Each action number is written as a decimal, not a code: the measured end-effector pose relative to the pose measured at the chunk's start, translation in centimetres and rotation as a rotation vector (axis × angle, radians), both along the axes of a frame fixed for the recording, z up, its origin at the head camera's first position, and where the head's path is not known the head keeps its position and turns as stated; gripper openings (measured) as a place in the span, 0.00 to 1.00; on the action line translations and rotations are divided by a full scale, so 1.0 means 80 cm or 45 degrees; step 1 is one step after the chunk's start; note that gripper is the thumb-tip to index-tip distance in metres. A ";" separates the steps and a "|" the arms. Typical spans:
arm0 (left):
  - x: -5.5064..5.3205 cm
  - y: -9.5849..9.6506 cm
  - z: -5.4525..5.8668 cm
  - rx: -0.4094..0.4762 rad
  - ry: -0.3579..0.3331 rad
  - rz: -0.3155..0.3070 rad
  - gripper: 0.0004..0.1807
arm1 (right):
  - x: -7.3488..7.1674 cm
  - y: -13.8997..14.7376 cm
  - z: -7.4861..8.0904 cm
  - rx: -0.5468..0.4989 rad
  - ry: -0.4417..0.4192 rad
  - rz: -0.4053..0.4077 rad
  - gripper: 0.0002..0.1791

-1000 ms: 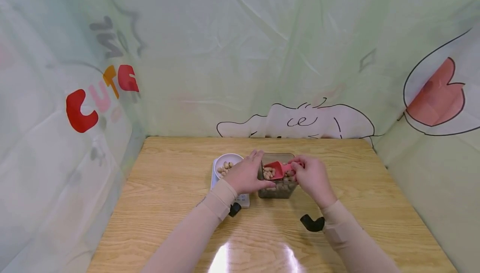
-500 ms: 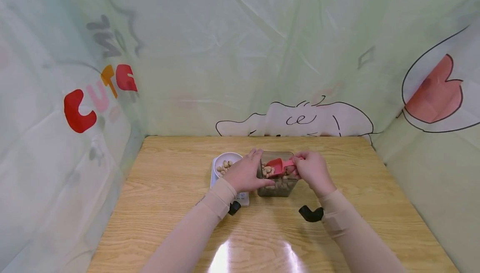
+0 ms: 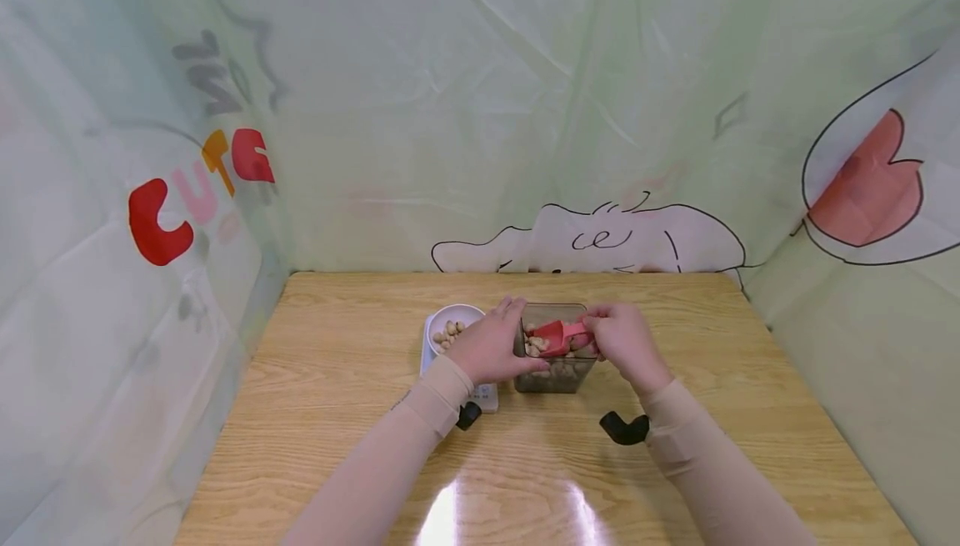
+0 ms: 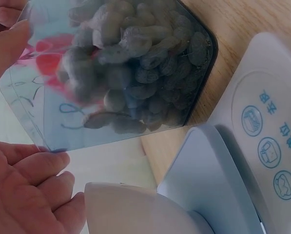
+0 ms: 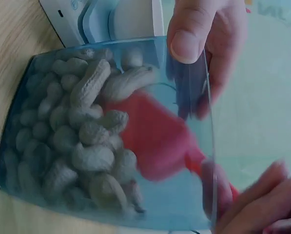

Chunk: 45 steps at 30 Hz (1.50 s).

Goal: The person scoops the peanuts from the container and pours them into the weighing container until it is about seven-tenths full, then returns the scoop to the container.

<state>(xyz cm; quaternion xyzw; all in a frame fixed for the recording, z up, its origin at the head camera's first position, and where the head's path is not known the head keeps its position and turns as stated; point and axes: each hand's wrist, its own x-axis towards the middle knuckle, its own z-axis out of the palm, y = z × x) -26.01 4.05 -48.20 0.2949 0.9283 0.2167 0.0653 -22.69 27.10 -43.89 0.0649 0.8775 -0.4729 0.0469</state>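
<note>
A clear grey-tinted plastic container stands on the table, part filled with unshelled peanuts. At its left side my left hand holds it near the rim, thumb on the front wall and fingers toward the back. My right hand pinches the handle of a red scoop over the container's right side. The scoop's head is inside, against the peanuts; through the wall in the right wrist view, peanuts lie at its front edge. Fingertips of the right hand reach inside the rim.
Left of the container, a white bowl with several peanuts sits on a white kitchen scale, partly hidden by my left hand. A printed curtain hangs along the back and sides of the wooden table.
The right hand has shifted slightly, and the scoop has moved a little within the container among the peanuts. My left hand keeps its hold on the container's side.
</note>
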 end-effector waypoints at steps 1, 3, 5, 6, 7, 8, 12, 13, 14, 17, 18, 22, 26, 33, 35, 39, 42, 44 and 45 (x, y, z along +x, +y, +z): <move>0.000 0.000 -0.001 -0.002 -0.002 -0.002 0.62 | -0.001 0.001 0.000 -0.079 -0.031 -0.038 0.18; 0.000 0.000 -0.002 -0.006 -0.008 -0.005 0.62 | -0.001 0.002 0.000 -0.185 -0.077 -0.085 0.19; -0.001 0.001 -0.003 -0.008 -0.011 -0.002 0.62 | -0.002 0.003 -0.001 -0.199 -0.089 -0.090 0.19; -0.001 0.001 -0.003 -0.004 -0.012 0.000 0.62 | -0.001 0.004 -0.001 -0.163 -0.080 -0.074 0.19; -0.001 0.001 -0.003 0.000 -0.014 0.003 0.62 | -0.001 0.004 -0.001 -0.108 -0.065 -0.049 0.18; -0.001 0.001 -0.003 0.003 -0.016 0.005 0.62 | 0.000 0.005 -0.002 -0.040 -0.044 -0.019 0.17; 0.000 0.000 -0.001 0.016 -0.025 0.014 0.62 | 0.003 0.009 -0.003 0.159 0.050 0.116 0.15; 0.000 0.000 -0.001 0.014 -0.030 0.015 0.62 | 0.004 0.010 -0.004 0.171 0.065 0.140 0.15; 0.000 0.000 -0.001 0.009 -0.031 0.013 0.62 | 0.005 0.012 -0.005 0.172 0.079 0.163 0.15; 0.000 0.000 -0.002 0.000 -0.034 0.008 0.62 | 0.009 0.013 -0.007 0.137 0.086 0.187 0.15; 0.000 0.000 -0.002 -0.003 -0.035 0.006 0.62 | 0.010 0.013 -0.007 0.120 0.073 0.183 0.15; 0.000 0.001 -0.002 -0.003 -0.031 0.001 0.62 | 0.011 0.009 -0.005 0.034 -0.018 0.124 0.15; -0.001 0.001 -0.002 0.002 -0.026 0.000 0.62 | 0.009 0.007 -0.003 -0.129 -0.090 0.046 0.18; 0.000 0.001 -0.001 -0.013 -0.012 -0.010 0.61 | 0.010 0.015 -0.003 -0.402 -0.170 -0.051 0.22; 0.000 0.001 -0.001 -0.004 -0.010 -0.008 0.61 | 0.009 0.016 -0.004 -0.419 -0.173 -0.053 0.23; 0.001 0.000 0.001 0.000 -0.013 -0.004 0.61 | 0.008 0.018 -0.003 -0.451 -0.182 -0.055 0.23; 0.001 0.001 0.000 -0.008 -0.015 -0.005 0.61 | 0.009 0.022 -0.003 -0.495 -0.201 -0.068 0.23; 0.000 0.001 0.000 -0.011 -0.017 -0.004 0.61 | 0.008 0.025 -0.003 -0.530 -0.213 -0.074 0.23; 0.000 0.000 0.000 -0.013 -0.017 -0.001 0.61 | 0.008 0.026 -0.003 -0.547 -0.217 -0.071 0.23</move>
